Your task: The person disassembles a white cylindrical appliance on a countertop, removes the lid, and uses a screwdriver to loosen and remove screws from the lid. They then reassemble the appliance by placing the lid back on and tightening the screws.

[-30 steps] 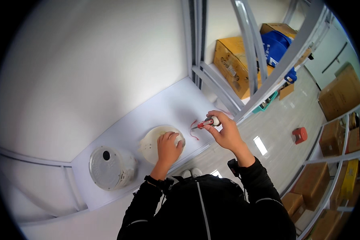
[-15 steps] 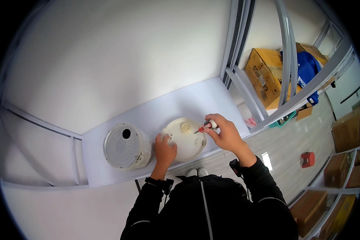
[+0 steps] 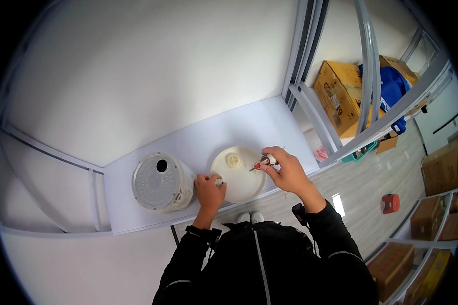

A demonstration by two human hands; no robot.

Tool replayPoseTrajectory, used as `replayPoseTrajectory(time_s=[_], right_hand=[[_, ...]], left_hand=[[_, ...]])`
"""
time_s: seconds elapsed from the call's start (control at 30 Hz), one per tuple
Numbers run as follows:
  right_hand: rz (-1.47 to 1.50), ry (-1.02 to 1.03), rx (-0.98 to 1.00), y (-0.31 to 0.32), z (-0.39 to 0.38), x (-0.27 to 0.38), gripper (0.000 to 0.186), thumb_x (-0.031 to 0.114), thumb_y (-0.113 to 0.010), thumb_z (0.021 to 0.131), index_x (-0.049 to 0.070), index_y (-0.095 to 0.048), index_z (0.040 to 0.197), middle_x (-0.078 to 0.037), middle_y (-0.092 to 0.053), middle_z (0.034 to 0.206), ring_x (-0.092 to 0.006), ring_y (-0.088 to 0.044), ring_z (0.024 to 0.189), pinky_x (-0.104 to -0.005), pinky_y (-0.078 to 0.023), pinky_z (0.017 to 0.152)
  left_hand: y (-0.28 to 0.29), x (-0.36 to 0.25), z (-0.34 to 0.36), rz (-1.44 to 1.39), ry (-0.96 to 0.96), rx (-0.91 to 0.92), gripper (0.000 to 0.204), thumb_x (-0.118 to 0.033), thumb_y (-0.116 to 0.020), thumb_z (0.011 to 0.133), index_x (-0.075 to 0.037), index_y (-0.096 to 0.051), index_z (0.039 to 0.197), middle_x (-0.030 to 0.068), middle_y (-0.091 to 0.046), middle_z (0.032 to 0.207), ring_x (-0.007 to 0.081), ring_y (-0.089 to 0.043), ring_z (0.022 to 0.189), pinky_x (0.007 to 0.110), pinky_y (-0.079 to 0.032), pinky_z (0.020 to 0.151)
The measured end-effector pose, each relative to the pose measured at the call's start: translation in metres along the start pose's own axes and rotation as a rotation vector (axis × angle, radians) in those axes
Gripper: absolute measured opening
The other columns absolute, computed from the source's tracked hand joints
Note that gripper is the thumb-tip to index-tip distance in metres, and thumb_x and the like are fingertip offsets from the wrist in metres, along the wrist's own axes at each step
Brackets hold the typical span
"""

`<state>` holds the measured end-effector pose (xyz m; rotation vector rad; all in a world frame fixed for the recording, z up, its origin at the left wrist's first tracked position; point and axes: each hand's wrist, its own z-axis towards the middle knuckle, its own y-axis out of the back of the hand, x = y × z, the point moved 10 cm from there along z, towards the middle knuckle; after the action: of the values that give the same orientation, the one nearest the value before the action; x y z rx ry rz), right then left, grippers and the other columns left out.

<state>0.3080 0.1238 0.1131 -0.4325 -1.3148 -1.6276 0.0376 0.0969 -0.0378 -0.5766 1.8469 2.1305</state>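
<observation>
A round white plastic lid [image 3: 241, 184] lies on the pale worktop in front of me, with a raised round cream cap [image 3: 233, 160] toward its far side. At its left edge my left hand [image 3: 209, 191] has its fingers and thumb closed around a small whitish part [image 3: 219, 181], mostly hidden by the fingers. Over the lid's right side, my right hand [image 3: 286, 171] grips a screwdriver [image 3: 264, 161] with a red and white handle. Its thin tip points left and down, toward the lid's inner face. Whether the tip touches anything is unclear.
To the left of the lid stands a round white drum-shaped housing [image 3: 163, 183] with a dark hole in its top. Metal frame posts [image 3: 310, 46] rise at the worktop's right end. Beyond them are cardboard boxes [image 3: 338, 96] and a red stool [image 3: 390, 204] on the floor.
A small white fitting on the lid's right side no longer shows there, and a whitish part now shows at my left fingers. The lid has shifted slightly; the screwdriver has hardly moved.
</observation>
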Motion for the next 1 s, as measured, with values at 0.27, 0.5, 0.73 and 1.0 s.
replayPoseTrajectory(time_s=[0.27, 0.5, 0.73, 1.0], right_hand=[[-0.021, -0.024, -0.001, 0.006, -0.005, -0.002, 0.04, 0.02, -0.082, 0.095, 0.007, -0.065, 0.128, -0.013, -0.074, 0.119, -0.0405, -0.072, 0.103, -0.0438, -0.058, 0.085], [-0.038, -0.058, 0.007, 0.013, -0.012, -0.004, 0.041, 0.021, -0.082, 0.095, 0.007, -0.065, 0.129, -0.014, -0.073, 0.121, -0.0415, -0.072, 0.104, -0.0445, -0.058, 0.085], [-0.033, 0.021, -0.045, 0.005, -0.02, -0.001, 0.043, 0.018, -0.083, 0.094, 0.005, -0.062, 0.129, -0.017, -0.072, 0.122, -0.0432, -0.071, 0.102, -0.0464, -0.058, 0.084], [-0.048, 0.083, 0.194, -0.047, -0.019, 0.008, 0.042, 0.018, -0.077, 0.099, 0.007, -0.052, 0.131, -0.016, -0.067, 0.123, -0.0425, -0.071, 0.093, -0.0477, -0.057, 0.079]], left_hand=[[-0.008, 0.011, 0.006, -0.147, -0.052, -0.039, 0.041, -0.029, -0.091, 0.079, -0.013, -0.078, 0.114, 0.017, -0.052, 0.14, 0.0407, -0.063, 0.118, 0.05, -0.055, 0.095], [-0.022, -0.003, 0.003, -0.172, 0.071, 0.062, 0.038, -0.039, -0.088, 0.083, -0.017, -0.08, 0.113, 0.0121, -0.053, 0.144, 0.0347, -0.071, 0.102, 0.047, -0.059, 0.087], [-0.042, -0.005, -0.002, -0.272, 0.074, 0.055, 0.037, -0.039, -0.087, 0.084, -0.018, -0.081, 0.113, 0.0139, -0.053, 0.149, 0.0358, -0.07, 0.112, 0.046, -0.058, 0.096], [-0.053, -0.008, -0.004, -0.342, 0.031, 0.07, 0.035, -0.034, -0.086, 0.087, -0.017, -0.083, 0.117, 0.0168, -0.056, 0.145, 0.037, -0.065, 0.124, 0.045, -0.055, 0.102]])
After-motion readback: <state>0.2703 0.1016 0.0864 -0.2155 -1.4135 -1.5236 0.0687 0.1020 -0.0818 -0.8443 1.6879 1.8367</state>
